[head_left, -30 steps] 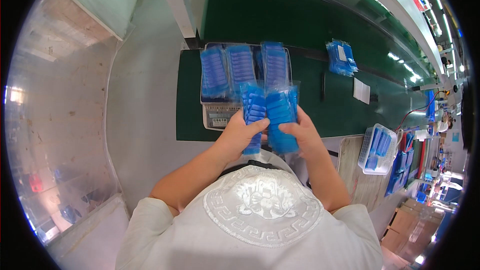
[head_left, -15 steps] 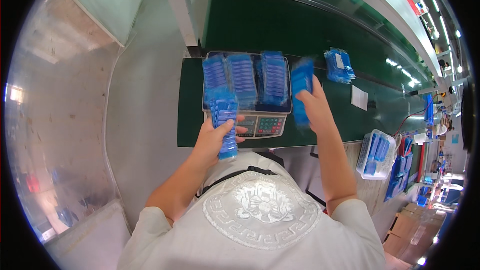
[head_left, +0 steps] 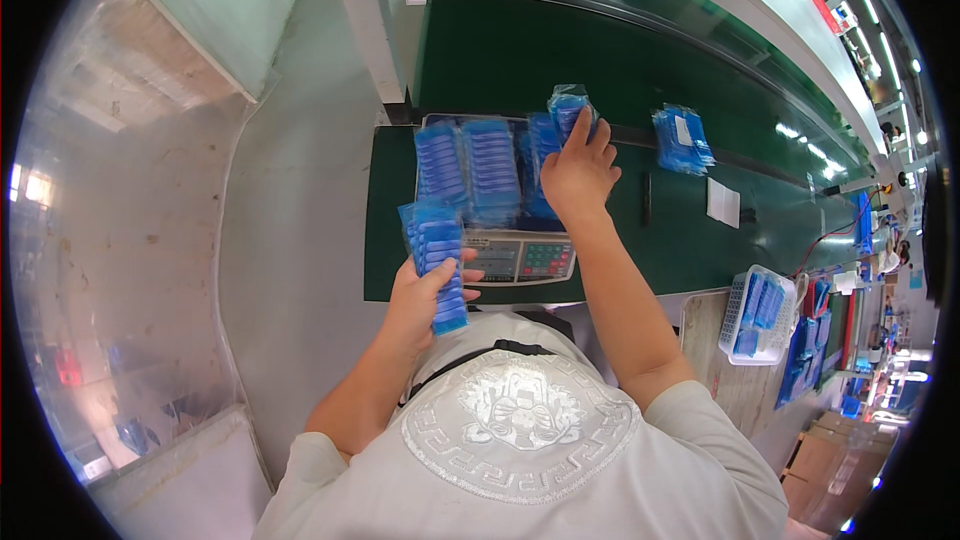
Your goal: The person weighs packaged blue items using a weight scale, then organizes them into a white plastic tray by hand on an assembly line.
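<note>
My left hand [head_left: 415, 298] grips a small bundle of clear packets [head_left: 437, 240] filled with rows of blue pieces, thumb on top, in front of the scale. My right hand [head_left: 580, 175] reaches over the right side of the scale, its fingers on another blue packet [head_left: 570, 100] at the far right corner; its fingertips are partly hidden. Beneath lies a pile of packets [head_left: 540, 140], partly covered by that hand. Two more piles, a left one [head_left: 438, 160] and a middle one [head_left: 490, 165], rest on the weighing scale [head_left: 500, 258], which has a keypad at its front.
On the green table [head_left: 660, 250] lie a stack of blue packets [head_left: 682, 140], a white paper [head_left: 722, 202] and a black pen-like stick [head_left: 647, 198]. A white basket [head_left: 757, 315] of blue packets stands at the right. A grey post [head_left: 368, 30] rises at the far left corner.
My right hand has swung left and away from me, carrying its packet from beside the scale to over the right pile. My left hand still holds its bundle, slightly shifted.
</note>
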Motion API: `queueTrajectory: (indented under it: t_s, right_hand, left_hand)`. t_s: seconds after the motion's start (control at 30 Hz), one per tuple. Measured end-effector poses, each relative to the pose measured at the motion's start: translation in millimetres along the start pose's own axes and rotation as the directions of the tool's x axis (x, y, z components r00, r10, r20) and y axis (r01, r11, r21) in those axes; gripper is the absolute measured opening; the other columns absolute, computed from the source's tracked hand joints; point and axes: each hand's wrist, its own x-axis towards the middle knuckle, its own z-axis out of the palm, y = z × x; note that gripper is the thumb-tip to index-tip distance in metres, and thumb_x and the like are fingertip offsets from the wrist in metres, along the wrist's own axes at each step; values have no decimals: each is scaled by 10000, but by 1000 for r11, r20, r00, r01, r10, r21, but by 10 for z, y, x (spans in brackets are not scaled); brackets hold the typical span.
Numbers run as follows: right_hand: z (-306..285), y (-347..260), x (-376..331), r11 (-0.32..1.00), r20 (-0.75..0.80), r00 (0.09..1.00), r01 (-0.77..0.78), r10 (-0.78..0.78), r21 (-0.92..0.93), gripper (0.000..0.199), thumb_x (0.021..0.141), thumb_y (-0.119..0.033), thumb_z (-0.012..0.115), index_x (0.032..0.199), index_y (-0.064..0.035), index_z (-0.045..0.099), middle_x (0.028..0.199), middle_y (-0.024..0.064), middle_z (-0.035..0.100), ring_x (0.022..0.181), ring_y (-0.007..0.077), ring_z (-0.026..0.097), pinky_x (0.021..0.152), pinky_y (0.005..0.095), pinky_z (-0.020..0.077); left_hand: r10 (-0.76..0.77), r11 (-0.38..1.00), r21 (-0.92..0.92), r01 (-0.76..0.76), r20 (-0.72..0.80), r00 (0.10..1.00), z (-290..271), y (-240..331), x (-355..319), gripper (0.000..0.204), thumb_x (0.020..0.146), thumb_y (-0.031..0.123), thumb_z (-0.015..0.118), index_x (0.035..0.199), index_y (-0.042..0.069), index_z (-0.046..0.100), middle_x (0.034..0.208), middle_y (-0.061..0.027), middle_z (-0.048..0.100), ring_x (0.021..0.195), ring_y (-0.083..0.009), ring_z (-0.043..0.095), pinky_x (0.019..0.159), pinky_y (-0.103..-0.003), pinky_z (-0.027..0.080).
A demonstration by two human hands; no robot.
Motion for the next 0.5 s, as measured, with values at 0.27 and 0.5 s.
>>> queueTrajectory:
  t_s: [0.27,0.5]
  right_hand:
    - [137,-46,9,994,207,974,-103,94,37,901,824,-397,635,1467,-18,130,1456,282,248,1252,459,400,935,556,418]
    - [204,120,82,985,238,971,-69,30,161,890,822,-419,628,1451,-4,153,1398,315,316,1085,450,558,839,481,513]
  left_hand:
    - [10,1000,-6,-10,17,1000,4,-25,27,312,903,117,560,1176,-27,513,1135,-164,620,908,-241,656,736,-358,576]
    - [1,1000,25,-1,36,999,21,-50,47,321,898,130,570,1171,-29,521,1131,-161,620,905,-249,659,734,-359,571]
